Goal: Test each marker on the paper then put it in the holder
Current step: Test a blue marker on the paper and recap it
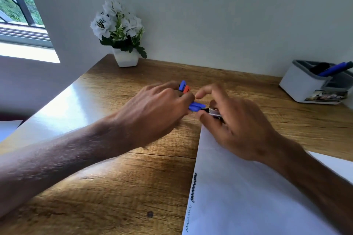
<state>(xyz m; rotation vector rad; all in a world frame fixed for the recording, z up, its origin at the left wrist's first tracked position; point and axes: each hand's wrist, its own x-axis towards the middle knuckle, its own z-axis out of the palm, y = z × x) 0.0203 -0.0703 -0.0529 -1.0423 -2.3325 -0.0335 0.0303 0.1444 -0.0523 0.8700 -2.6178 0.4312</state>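
Note:
My left hand [152, 108] pinches the blue cap [196, 106] of a marker. My right hand [236, 126] grips the same marker's barrel [214, 112], whose silver body shows between the fingers. Cap and barrel meet above the top corner of the white paper [248, 196]. Behind my left hand lie more markers on the desk, with a blue cap [182, 84] and a red cap [186, 89] showing. Two squiggly test lines [193, 187] run along the paper's left edge. The white and grey holder [305, 86] stands at the far right with a blue marker [334, 69] in it.
A white pot of white flowers [122, 36] stands at the back of the wooden desk [114, 177] against the wall. A window is at the upper left. The desk's left edge runs diagonally beside my left forearm.

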